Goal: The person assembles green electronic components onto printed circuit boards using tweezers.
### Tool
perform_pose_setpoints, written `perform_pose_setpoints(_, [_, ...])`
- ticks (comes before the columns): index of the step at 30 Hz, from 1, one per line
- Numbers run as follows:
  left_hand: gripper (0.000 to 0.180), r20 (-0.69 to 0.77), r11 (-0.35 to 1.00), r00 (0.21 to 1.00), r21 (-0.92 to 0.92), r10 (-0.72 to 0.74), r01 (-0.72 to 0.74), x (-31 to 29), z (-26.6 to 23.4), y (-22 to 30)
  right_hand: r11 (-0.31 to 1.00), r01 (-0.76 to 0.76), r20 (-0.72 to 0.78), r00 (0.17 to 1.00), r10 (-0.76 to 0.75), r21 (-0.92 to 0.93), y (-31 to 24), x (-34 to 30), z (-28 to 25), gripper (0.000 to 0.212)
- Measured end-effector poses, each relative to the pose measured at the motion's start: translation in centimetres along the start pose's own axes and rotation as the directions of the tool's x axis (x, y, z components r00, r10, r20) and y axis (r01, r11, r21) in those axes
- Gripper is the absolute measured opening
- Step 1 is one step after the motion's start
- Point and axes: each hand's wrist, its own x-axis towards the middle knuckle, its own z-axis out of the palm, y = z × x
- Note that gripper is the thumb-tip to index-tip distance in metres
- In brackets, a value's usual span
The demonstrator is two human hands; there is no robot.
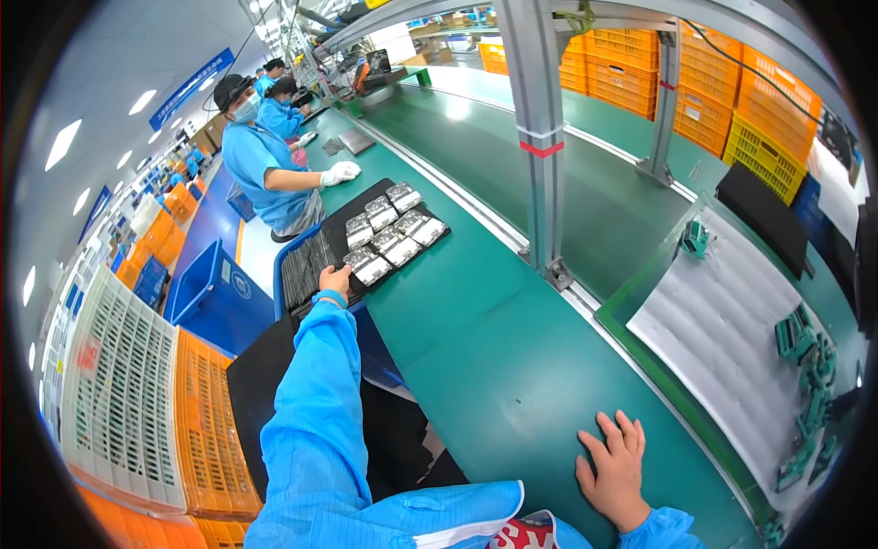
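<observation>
My left hand (pixel 335 280) reaches forward to the near left corner of a black sheet (pixel 372 271), its fingers closed at the edge. Several flat silver-and-white rectangular units (pixel 396 245) lie in rows on that sheet, which rests partly on the green worktable (pixel 476 339). Just left of the hand, a blue bin (pixel 281 274) holds a stack of thin dark sheets (pixel 309 267). Well apart from these, at the table's near right, my right hand (pixel 613 468) lies palm down with fingers spread, nothing in it.
Across the table, a co-worker in blue (pixel 265 156) rests a white-gloved hand on it. A metal post (pixel 535 137) rises from the far edge. Orange crates (pixel 215 421) and a blue bin (pixel 219 293) stand left. Green parts (pixel 809 384) lie on a white pad (pixel 722 329) at right.
</observation>
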Motion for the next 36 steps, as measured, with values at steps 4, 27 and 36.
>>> perform_pose_setpoints(4, [0.023,0.422,0.940,0.875,-0.131,-0.236,0.316,-3.0,3.3,1.9,0.999,-0.038,-0.006,0.999,0.038,-0.034,0.4,-0.1,-0.1,0.038])
perform_pose_setpoints(27, [0.020,0.721,0.493,0.603,-0.409,-0.342,0.768,-43.6,6.9,4.6,0.994,0.107,-0.138,0.985,-0.106,0.002,1.9,-1.7,2.0,0.032])
perform_pose_setpoints(36, [0.036,0.871,0.854,0.472,-0.137,-0.139,0.503,-56.2,8.3,6.1,0.991,0.136,-0.201,0.970,-0.134,-0.004,3.2,-1.8,2.9,0.033])
